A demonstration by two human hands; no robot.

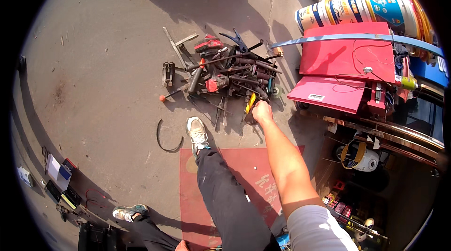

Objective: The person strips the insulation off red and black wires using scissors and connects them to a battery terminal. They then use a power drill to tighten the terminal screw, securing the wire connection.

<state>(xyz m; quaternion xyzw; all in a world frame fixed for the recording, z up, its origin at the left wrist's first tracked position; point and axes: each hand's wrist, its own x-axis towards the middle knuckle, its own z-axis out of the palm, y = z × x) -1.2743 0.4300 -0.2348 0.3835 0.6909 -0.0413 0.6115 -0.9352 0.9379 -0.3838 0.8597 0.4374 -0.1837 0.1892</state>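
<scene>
A heap of hand tools and metal bars [235, 70] lies on the concrete ahead of me. My right hand [262, 111] reaches to its near right edge, with the fingers curled in; what they hold, if anything, is hidden. Right beside those fingers is a yellow-handled tool [251, 103], and I cannot tell whether they touch it. Red-and-black power tool parts [217, 83] and a blue clamp-like tool [237, 39] show in the heap. Only a bit of my left hand [182, 246] appears at the lower edge by my leg, its fingers out of sight.
A red mat [190, 180] lies under my leg. At the right are red panels [345, 58], a blue strip [338, 38], stacked paint buckets [347, 9] and a cart [361, 223] of small goods. A black curved strip [162, 140] and boxes [58, 173] lie leftward.
</scene>
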